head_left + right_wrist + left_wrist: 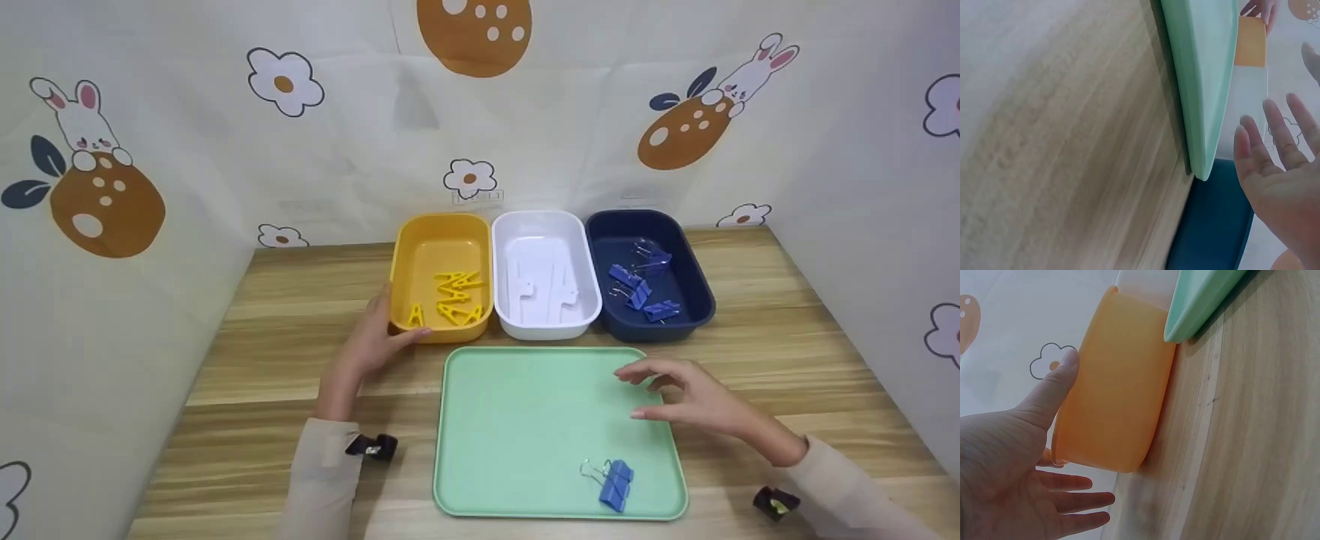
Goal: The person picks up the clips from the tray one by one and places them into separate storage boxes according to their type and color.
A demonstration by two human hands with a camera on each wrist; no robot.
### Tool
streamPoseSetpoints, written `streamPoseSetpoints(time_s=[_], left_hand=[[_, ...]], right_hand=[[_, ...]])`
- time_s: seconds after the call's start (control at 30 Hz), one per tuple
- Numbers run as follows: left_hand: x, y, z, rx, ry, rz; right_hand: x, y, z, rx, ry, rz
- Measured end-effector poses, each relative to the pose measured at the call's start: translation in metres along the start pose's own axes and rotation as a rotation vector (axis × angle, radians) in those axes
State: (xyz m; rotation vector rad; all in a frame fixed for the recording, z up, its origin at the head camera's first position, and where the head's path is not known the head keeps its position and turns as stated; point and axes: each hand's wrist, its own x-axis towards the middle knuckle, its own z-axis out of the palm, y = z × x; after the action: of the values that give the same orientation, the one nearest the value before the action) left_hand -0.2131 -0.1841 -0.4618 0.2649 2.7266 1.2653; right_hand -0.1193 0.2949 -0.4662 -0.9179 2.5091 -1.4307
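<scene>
My left hand (373,335) touches the front left corner of a yellow bin (405,259), the thumb along its rim and the other fingers extended at its side, as the left wrist view shows. Several yellow clips (453,296) lie in that bin. My right hand (694,396) hovers over the right side of a green tray (517,420), fingers spread and holding nothing. Near the tray's front right corner lies a blue binder clip (616,485) with wire handles.
Beside the yellow bin stand a white bin (544,330) with two white pieces (568,294) inside, and a navy bin (701,300) with several blue binder clips (639,291). The bins line the wooden table's (277,345) back, close to a patterned backdrop (570,135).
</scene>
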Motion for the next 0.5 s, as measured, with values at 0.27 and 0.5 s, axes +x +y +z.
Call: streamPoseSetpoints(time_s=[0.27,0.5], left_hand=[[0.000,0.002,0.000,-0.006,0.001,-0.013],[-0.001,0.002,0.000,-0.010,-0.003,-0.032]], right_hand=[[-0.003,0.001,0.013,0.057,-0.090,-0.072],[-0.004,0.001,0.026,0.164,-0.193,-0.122]])
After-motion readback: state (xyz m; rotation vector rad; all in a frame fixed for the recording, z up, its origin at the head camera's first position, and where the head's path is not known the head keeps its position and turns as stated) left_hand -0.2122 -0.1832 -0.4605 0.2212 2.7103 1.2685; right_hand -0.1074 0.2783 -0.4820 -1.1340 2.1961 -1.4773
